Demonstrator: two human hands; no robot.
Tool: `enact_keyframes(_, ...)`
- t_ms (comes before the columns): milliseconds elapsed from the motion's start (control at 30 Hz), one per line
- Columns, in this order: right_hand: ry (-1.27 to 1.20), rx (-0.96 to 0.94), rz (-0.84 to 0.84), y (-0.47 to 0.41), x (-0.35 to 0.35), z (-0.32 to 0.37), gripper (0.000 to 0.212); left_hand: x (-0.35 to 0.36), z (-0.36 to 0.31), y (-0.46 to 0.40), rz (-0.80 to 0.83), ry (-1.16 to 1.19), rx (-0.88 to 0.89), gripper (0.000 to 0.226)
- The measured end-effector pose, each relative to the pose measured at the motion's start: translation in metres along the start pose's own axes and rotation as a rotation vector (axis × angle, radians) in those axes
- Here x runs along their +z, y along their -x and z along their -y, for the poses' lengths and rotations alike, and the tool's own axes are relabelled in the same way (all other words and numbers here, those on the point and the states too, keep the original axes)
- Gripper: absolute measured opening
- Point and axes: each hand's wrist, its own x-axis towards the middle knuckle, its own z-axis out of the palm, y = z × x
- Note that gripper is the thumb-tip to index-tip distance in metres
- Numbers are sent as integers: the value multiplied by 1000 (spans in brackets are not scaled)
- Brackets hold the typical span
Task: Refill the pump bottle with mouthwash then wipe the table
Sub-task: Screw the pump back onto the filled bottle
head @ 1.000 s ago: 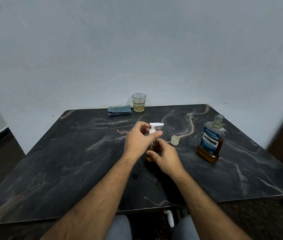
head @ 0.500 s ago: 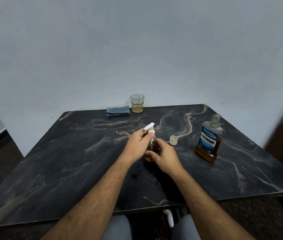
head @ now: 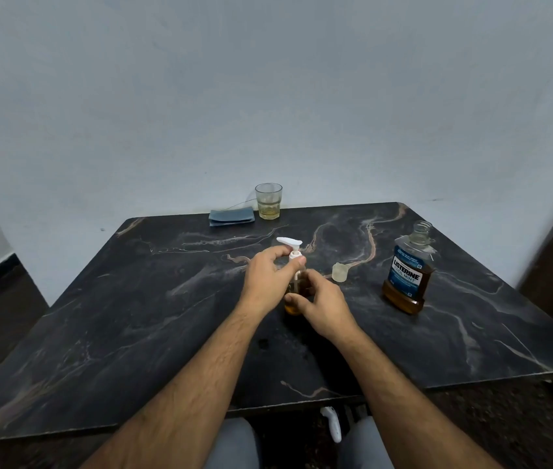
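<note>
Pump head [head: 289,242] has swung round to point left now. Left hand [head: 266,281] fingers pinch its collar, right hand [head: 323,305] fingers wrap the pump bottle [head: 296,292] mid-tabletop [head: 132,316]. Uncapped mouthwash bottle [head: 407,270] stands right.

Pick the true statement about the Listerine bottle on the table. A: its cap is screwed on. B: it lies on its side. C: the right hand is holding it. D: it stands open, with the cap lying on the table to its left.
D: the Listerine bottle stands upright with a bare threaded neck, and the cap sits on the table between it and the hands.
</note>
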Motion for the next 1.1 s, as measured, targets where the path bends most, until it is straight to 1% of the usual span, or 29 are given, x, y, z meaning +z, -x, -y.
enact_keyframes(67, -5, 3, 2, 0, 0, 0, 36, 0, 2, 1, 28, 22, 13, 14)
enact_keyframes(100, -7, 4, 2, 0, 0, 0, 36, 0, 3, 1, 20, 25, 9, 16)
enact_keyframes(200, -9, 3, 6, 0, -1, 1, 38, 2, 0, 2, -47, -2, -65, 34)
enact_keyframes(233, -10, 7, 9, 0, -1, 1, 38, 2, -3, 2, -75, -39, -86, 37)
enact_keyframes(300, -14, 14, 15, 0, -2, 2, 37, 3, -7, 2, -118, -119, -88, 37)
enact_keyframes(367, -16, 15, 20, 0, -2, 2, 37, 3, -8, 0, -127, -138, -67, 34)
enact_keyframes(567, -35, 14, 53, -4, -5, 0, 36, 2, -2, -3, -89, -123, 20, 24)
enact_keyframes(700, -55, 29, 99, -10, -6, -5, 36, 0, 4, -8, -33, -102, 47, 20)
enact_keyframes(833, -96, 22, 137, -14, -7, -9, 41, -8, 5, -15, 81, -67, 65, 12)
enact_keyframes(900, -109, 15, 142, -15, -6, -11, 40, -11, 6, -17, 122, -57, 64, 9)
enact_keyframes(1000, -121, 14, 137, -14, -7, -11, 39, -10, 8, -15, 101, -28, 62, 18)
enact_keyframes(1100, -112, 15, 140, -12, -7, -7, 43, -11, 11, -9, 106, -20, 72, 25)
